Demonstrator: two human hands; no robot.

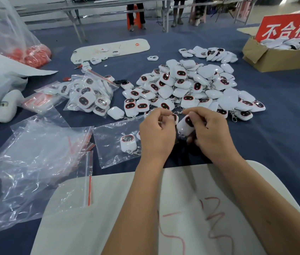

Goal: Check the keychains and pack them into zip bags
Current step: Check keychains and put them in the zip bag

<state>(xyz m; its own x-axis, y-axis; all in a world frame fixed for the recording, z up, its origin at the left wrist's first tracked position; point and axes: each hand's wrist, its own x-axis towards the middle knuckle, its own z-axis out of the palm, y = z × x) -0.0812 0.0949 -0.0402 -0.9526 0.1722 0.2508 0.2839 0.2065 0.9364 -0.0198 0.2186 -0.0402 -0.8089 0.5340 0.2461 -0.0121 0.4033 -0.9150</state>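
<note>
Both hands up over the blue counter, close together, nearly touching. Right hand has its grip curled round a white keychain, dark red-rimmed face turned up, body tilted; thumb and fingers wrap its right side. Left hand grip is pinched shut on a second keychain's edge, mostly hidden behind the fingers; I can't tell how much of it is held. A short metal chain runs between the two hands at the fingertips. Just left of the left hand lies a clear zip bag flat on the counter, one keychain inside, a second partly hidden by the hand. Beyond the hands, a big loose pile of keychains; a smaller cluster farther back. Left of the pile, filled zip bags stacked together. Near left, a heap of empty zip bags with red seal strips. My forearms cross a white board with red scribbles at the near edge. Far right, cardboard box holding white items, a red sign with white characters standing in it. Far left, a large clear bag with red items inside. Another white board lies farther back.
</note>
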